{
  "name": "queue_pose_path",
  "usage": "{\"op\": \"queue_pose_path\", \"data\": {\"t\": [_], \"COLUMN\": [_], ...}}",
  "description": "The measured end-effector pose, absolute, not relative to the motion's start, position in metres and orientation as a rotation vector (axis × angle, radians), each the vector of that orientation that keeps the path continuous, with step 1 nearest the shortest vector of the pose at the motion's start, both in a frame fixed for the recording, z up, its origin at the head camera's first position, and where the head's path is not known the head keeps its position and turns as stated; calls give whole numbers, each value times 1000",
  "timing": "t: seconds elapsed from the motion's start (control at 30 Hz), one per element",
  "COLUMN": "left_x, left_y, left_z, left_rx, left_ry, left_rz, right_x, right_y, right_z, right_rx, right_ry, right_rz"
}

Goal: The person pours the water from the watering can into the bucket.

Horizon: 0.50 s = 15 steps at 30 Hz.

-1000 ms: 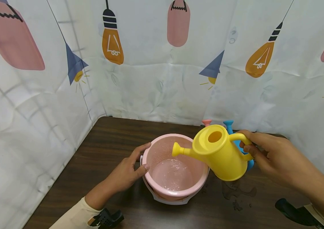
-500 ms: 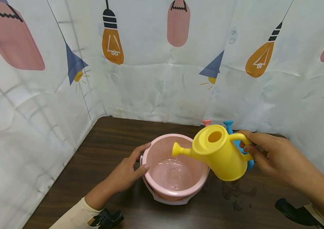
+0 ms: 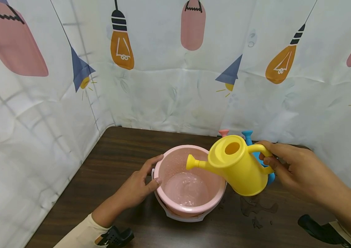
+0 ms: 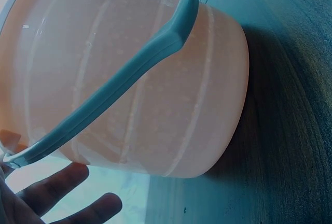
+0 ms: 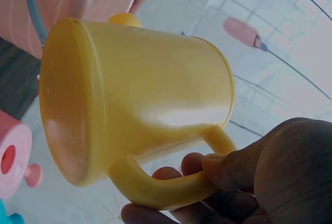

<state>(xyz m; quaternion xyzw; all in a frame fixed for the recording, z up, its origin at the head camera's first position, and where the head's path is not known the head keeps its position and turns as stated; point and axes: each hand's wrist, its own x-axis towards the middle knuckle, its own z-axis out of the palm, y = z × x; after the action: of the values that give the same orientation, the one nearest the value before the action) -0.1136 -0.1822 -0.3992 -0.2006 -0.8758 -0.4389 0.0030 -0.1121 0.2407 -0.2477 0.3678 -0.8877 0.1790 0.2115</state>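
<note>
In the head view, a pink bucket (image 3: 191,209) with water (image 3: 189,189) in its bottom stands on the table. At its left rim is my left hand (image 3: 135,187), thumb tip over the edge and index finger against the outside. Two fingers (image 4: 96,211) of it stretch along the bucket wall in the left wrist view, near the pale handle (image 4: 124,79). My right hand (image 3: 299,168) grips the handle of a yellow watering can (image 3: 240,168), thumb on top and fingers wrapped underneath. The can leans left, its spout over the bucket's opening.
Behind the yellow can, a blue watering can (image 3: 247,136) and a pink one (image 3: 224,132) are mostly hidden. Small puddles (image 3: 257,206) lie on the dark wooden table (image 3: 126,144) right of the bucket. A printed white curtain (image 3: 169,93) borders the back and left.
The ripples on the water inside the bucket have changed shape. Both hands, the bucket and the yellow watering can hold almost the same positions.
</note>
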Motion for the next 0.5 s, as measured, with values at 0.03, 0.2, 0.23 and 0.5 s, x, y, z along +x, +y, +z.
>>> {"op": "queue_pose_path", "data": {"t": [0.03, 0.2, 0.23, 0.5], "left_x": [-114, -113, -114, -113], "left_y": [-182, -182, -182, -182], "left_z": [-399, -399, -399, -398], "left_rx": [-630, -633, -633, -626], "left_ry": [-2746, -2751, -2750, -2756], "left_rz": [-1378, -1381, -1382, -1387], "right_x": [-112, -113, -113, -114], "right_y": [240, 240, 240, 240], "right_z": [-248, -247, -247, -246], "right_rx": [1023, 1031, 1032, 1039], "right_ry": [-2468, -2468, -2467, -2452], "right_rz": [499, 500, 499, 492]}}
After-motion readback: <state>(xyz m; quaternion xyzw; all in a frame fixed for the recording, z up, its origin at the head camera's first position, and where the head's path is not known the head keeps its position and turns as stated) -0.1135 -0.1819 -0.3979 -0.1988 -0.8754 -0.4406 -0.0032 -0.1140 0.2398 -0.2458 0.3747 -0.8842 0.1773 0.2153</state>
